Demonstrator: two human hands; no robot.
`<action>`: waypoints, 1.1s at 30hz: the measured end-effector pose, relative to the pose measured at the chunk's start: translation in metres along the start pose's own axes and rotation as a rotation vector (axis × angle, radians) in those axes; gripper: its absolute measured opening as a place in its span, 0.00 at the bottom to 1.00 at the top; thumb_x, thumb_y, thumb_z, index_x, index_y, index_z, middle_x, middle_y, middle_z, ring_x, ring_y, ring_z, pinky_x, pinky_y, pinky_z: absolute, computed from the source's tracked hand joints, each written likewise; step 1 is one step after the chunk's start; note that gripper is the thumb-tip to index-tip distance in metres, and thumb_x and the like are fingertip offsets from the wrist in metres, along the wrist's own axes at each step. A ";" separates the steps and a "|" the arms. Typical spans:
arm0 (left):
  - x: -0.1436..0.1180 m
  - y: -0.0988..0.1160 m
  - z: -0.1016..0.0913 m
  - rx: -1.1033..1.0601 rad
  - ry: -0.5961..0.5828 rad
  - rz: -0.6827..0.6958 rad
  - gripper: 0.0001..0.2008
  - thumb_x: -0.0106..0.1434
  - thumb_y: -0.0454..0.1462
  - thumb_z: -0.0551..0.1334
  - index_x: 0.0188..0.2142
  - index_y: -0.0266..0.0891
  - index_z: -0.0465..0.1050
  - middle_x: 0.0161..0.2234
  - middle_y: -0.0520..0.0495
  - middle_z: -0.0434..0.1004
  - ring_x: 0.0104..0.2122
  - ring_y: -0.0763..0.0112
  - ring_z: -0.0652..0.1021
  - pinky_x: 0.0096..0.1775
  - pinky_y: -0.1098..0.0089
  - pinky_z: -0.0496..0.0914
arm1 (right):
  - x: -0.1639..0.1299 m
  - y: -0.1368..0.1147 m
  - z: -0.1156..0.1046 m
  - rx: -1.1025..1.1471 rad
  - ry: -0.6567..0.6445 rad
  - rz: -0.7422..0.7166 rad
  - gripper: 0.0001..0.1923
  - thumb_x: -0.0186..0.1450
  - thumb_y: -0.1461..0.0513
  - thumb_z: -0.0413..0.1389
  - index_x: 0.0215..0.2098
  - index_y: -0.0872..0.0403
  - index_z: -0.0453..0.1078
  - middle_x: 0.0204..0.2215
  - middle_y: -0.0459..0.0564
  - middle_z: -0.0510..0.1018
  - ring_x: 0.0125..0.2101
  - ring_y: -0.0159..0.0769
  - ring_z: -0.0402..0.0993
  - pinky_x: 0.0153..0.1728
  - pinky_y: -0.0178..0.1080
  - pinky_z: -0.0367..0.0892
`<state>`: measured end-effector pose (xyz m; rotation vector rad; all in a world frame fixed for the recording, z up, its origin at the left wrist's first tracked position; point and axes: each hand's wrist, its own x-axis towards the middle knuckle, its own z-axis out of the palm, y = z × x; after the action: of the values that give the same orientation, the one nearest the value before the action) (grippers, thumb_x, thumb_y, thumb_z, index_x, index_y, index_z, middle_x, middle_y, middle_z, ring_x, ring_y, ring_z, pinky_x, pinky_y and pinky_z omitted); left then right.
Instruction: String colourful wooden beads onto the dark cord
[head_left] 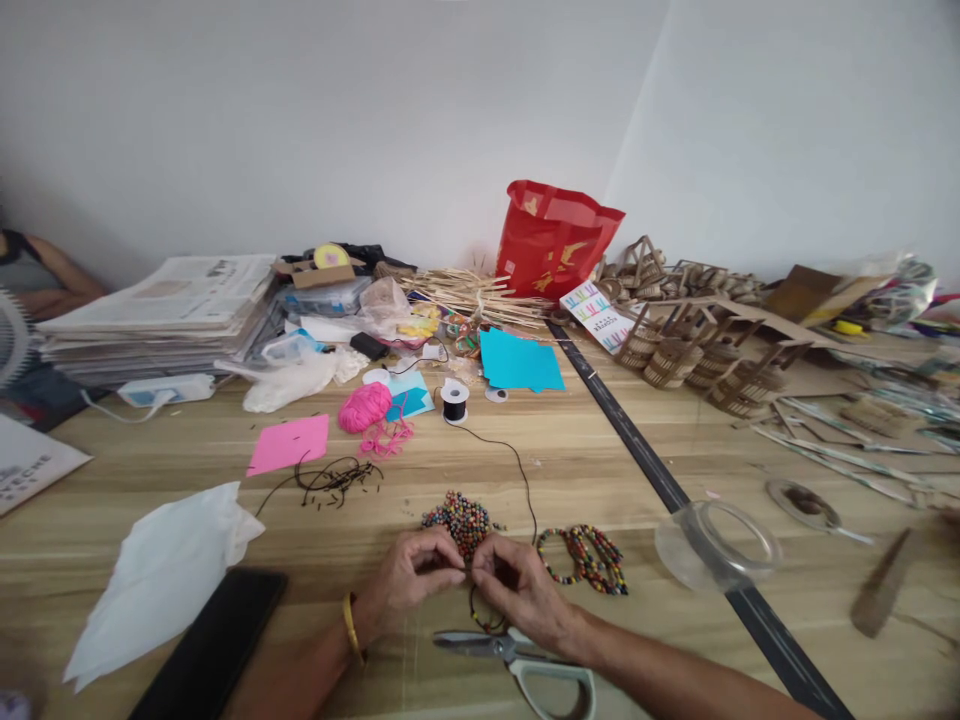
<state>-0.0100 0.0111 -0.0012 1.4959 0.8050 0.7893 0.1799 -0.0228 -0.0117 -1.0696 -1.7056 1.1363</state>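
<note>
My left hand (421, 572), with a gold-coloured bangle at the wrist, is closed in a pinch; what sits between its fingertips is too small to make out. Almost touching it, my right hand (525, 590) pinches a thin black cord (472, 602), which hangs below the fingers with a few beads threaded on it. Just beyond both hands lies a heap of loose multicoloured beads (459, 520). Strung bead bracelets (596, 560) rest to the right. Scissors with pale handles (510, 648) lie below the hands, partly behind my right hand. A spool of black cord (454, 402) stands farther back, its line trailing toward my right hand.
A black phone (214, 640) and white sheet (161, 575) lie left. Black cord offcuts (337, 482), pink paper (289, 444) and pink yarn (365, 407) sit beyond. At right are a clear plastic ring (720, 548) and small woven baskets (675, 357). A red bag (551, 240) stands behind.
</note>
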 end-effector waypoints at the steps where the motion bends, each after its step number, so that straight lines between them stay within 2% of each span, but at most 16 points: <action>1: 0.000 -0.001 0.000 0.016 0.001 0.013 0.12 0.53 0.43 0.69 0.25 0.36 0.77 0.26 0.48 0.73 0.29 0.69 0.72 0.33 0.71 0.66 | 0.000 0.000 0.000 -0.006 -0.001 0.001 0.13 0.64 0.55 0.55 0.28 0.56 0.67 0.21 0.43 0.65 0.23 0.28 0.60 0.25 0.30 0.57; 11: 0.000 0.001 0.001 0.206 -0.022 0.082 0.10 0.58 0.39 0.64 0.24 0.36 0.76 0.25 0.47 0.75 0.29 0.67 0.73 0.34 0.70 0.65 | 0.001 -0.003 -0.001 0.013 -0.012 0.009 0.15 0.63 0.53 0.56 0.28 0.57 0.69 0.20 0.43 0.65 0.22 0.28 0.59 0.24 0.32 0.56; 20: -0.001 0.003 0.001 0.215 -0.007 0.080 0.08 0.57 0.37 0.62 0.24 0.36 0.74 0.24 0.50 0.73 0.27 0.70 0.71 0.33 0.71 0.64 | 0.001 -0.004 -0.001 -0.057 -0.037 0.016 0.18 0.66 0.51 0.51 0.28 0.56 0.66 0.21 0.43 0.64 0.23 0.29 0.58 0.25 0.32 0.54; 24: 0.000 0.003 -0.001 0.130 0.056 0.028 0.09 0.57 0.39 0.62 0.23 0.36 0.71 0.22 0.52 0.70 0.26 0.71 0.69 0.30 0.73 0.62 | -0.001 -0.005 -0.001 -0.040 0.005 0.030 0.18 0.67 0.50 0.50 0.29 0.56 0.64 0.22 0.43 0.63 0.24 0.29 0.58 0.25 0.32 0.55; 27: 0.001 0.003 -0.004 0.067 0.100 -0.026 0.11 0.56 0.41 0.61 0.24 0.36 0.70 0.22 0.53 0.67 0.25 0.72 0.67 0.29 0.73 0.61 | -0.002 -0.006 -0.001 -0.062 0.062 -0.019 0.17 0.67 0.51 0.49 0.29 0.55 0.63 0.23 0.43 0.63 0.24 0.29 0.58 0.25 0.31 0.55; 33: 0.001 0.003 -0.001 0.017 0.031 -0.061 0.16 0.58 0.46 0.59 0.22 0.36 0.68 0.20 0.55 0.61 0.23 0.74 0.63 0.26 0.74 0.57 | -0.002 -0.007 -0.002 -0.240 0.085 -0.197 0.10 0.68 0.60 0.49 0.29 0.54 0.64 0.24 0.45 0.67 0.26 0.31 0.63 0.28 0.32 0.58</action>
<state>-0.0098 0.0124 0.0018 1.4704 0.8783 0.7633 0.1813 -0.0255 -0.0051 -1.0494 -1.8664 0.7669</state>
